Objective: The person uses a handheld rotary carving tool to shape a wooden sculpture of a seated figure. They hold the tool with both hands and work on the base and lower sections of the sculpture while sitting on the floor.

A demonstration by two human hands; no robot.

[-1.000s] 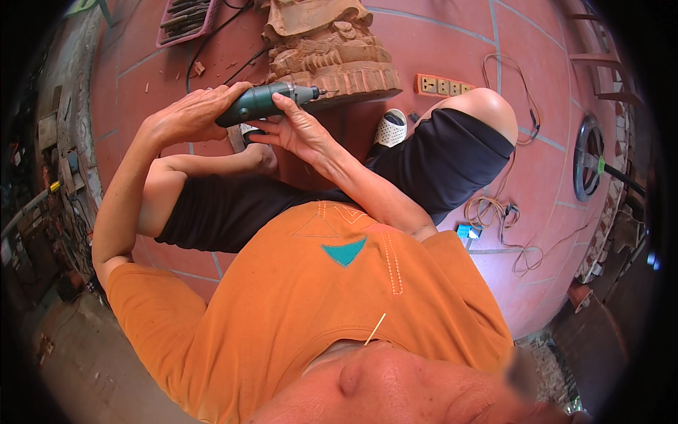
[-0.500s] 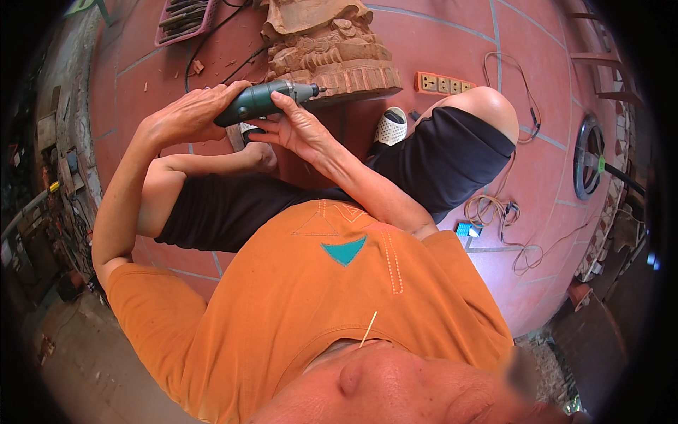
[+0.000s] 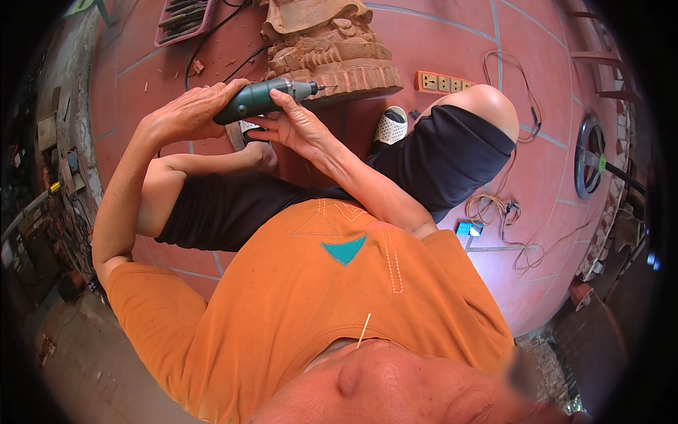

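Note:
A dark green rotary tool [image 3: 253, 101] lies across both my hands, its grey nose pointing right. From the nose sticks a thin bit [image 3: 328, 86], just in front of the carved base. My left hand [image 3: 187, 113] is wrapped over the rear of the tool's body. At the front, my right hand [image 3: 300, 131] has its thumb pressed on the tool near the nose, with the other fingers under and beside it. Beyond the tool stands a carved brown wooden sculpture [image 3: 328, 56] with a ridged base; its top runs out of view.
A pink basket [image 3: 185, 21] of carving tools stands at the far left, near a black cord [image 3: 194, 60] and wood chips. An orange power strip [image 3: 443, 83] lies right of the sculpture. Coiled brown cable [image 3: 487, 210] and a fan-like round object [image 3: 588, 157] are farther right.
More of the thin bit shows at the tool's nose than before. My hands and the sculpture have hardly moved.

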